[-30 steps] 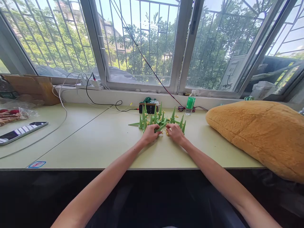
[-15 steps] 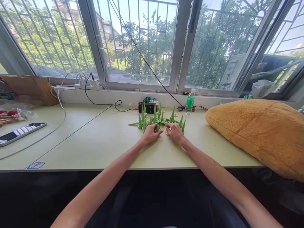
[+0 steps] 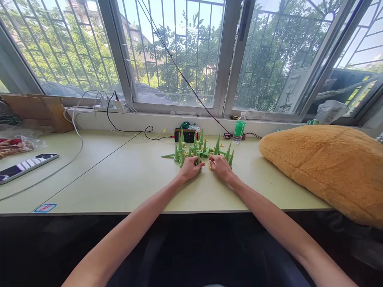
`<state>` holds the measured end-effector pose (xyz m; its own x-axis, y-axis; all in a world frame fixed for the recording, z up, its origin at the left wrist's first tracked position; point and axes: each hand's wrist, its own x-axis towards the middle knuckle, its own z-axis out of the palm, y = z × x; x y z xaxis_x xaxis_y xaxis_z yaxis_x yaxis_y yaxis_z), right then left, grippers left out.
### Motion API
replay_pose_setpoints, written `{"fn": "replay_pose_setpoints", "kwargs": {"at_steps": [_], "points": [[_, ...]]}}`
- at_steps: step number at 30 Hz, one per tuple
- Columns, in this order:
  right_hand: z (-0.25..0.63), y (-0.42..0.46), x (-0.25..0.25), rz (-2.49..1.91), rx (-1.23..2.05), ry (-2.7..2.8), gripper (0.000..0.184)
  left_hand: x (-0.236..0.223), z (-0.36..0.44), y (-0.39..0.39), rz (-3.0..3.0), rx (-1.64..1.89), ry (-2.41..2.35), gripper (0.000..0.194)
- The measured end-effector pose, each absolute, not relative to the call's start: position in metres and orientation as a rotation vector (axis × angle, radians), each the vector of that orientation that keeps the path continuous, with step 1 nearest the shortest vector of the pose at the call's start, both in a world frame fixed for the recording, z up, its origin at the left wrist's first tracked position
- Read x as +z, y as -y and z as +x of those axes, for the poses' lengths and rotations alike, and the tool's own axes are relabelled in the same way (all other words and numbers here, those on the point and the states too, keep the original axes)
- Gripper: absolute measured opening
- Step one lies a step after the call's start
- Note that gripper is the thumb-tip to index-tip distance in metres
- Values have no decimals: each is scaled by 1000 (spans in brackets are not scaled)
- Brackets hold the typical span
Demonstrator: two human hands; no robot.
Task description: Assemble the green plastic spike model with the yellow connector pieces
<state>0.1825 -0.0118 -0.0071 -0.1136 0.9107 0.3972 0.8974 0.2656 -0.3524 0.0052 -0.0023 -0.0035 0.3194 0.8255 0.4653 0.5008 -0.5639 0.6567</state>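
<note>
Several green cone-shaped spikes [image 3: 218, 144] with small yellow parts among them stand or lie in a cluster on the table. At the near side of that cluster, my left hand [image 3: 189, 169] is closed around one upright green spike [image 3: 198, 159]. Just to its right, my right hand [image 3: 221, 166] has its fingers pinched on a small yellow piece [image 3: 210, 166], partly covered by the fingertips. The two hands are a short gap apart, and both rest low over the tabletop. Parts of the cluster are hidden behind the hands.
Behind the cluster a phone [image 3: 186, 136] leans upright with a cable plugged in. A bottle with a green label [image 3: 239, 128] stands to its right. A large tan plush cushion [image 3: 326, 167] covers the right side. Another phone [image 3: 28, 167] lies at the left by a white cable.
Both hands stay almost in place. The fingers of my left hand have shifted slightly around the green spike.
</note>
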Motion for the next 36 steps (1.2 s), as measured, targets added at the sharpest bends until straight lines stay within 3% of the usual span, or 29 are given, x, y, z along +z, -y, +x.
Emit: {"fn": "replay_pose_setpoints", "kwargs": {"at_steps": [18,36], "points": [[176,11,-6,-1721,16,2025,22,-1,5,4,2271,1125,-1222,27],[172,7,-8,-1711,60,1960,19,7,7,8,2166,1411,-1209,36]]}}
